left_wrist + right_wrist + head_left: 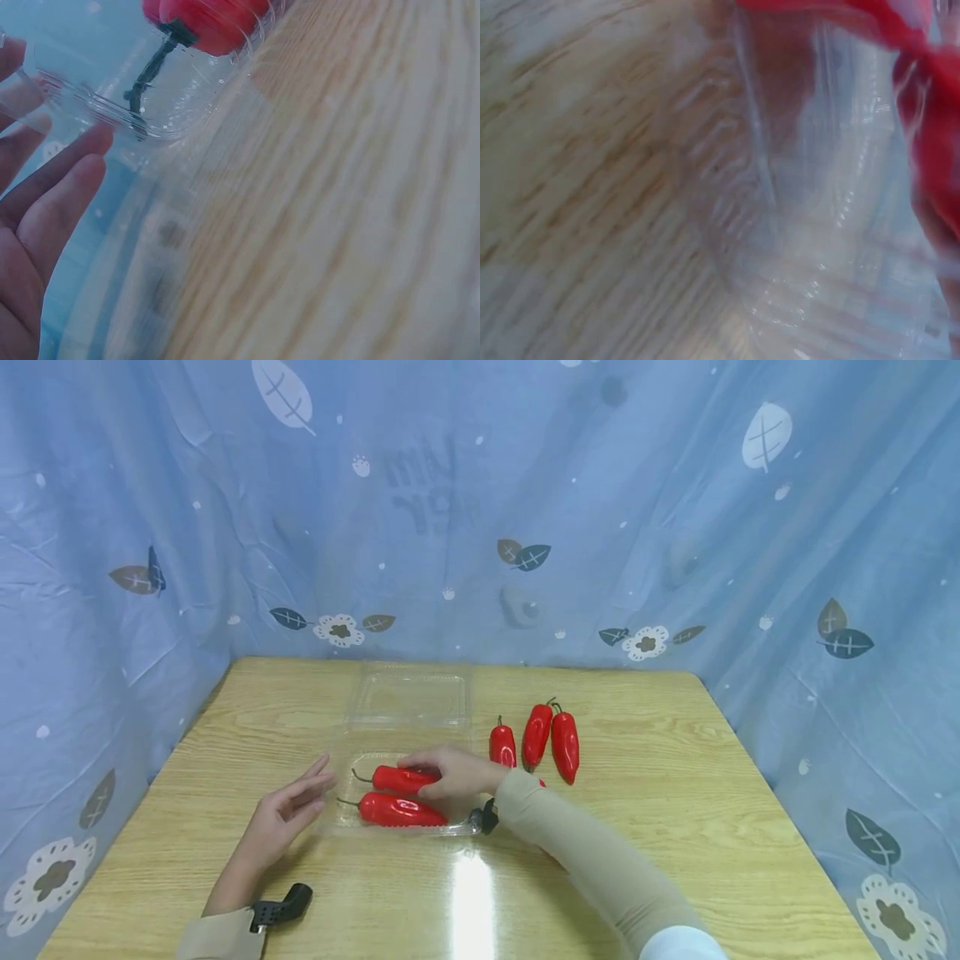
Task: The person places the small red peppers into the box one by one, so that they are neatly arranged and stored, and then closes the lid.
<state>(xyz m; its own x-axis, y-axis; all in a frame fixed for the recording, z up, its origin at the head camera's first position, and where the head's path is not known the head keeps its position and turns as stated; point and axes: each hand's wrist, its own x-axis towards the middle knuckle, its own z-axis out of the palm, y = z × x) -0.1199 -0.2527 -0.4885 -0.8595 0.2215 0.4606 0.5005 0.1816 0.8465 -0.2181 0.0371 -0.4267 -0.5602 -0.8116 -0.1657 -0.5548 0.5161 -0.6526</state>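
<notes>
Two red peppers lie side by side in a clear plastic clamshell box (450, 830), stems to the left. My right hand (461, 772) reaches in from the right and grips the farther pepper (393, 779), fingers over its far side and thumb on the near side. The nearer pepper (401, 811) lies along the front wall. My left hand (281, 814) is at the box's left edge, fingers extended; in the left wrist view its fingertips are at the clear rim, close to a green stem (150, 71). The right wrist view is blurred, showing red pepper (941, 127) and clear plastic.
The box's transparent lid (411, 697) is folded back flat behind it. Several more red peppers (565, 743) lie on the wooden table (660, 827) right of the box, partly behind my right arm. A blue patterned curtain (465, 510) hangs around the table's back and sides.
</notes>
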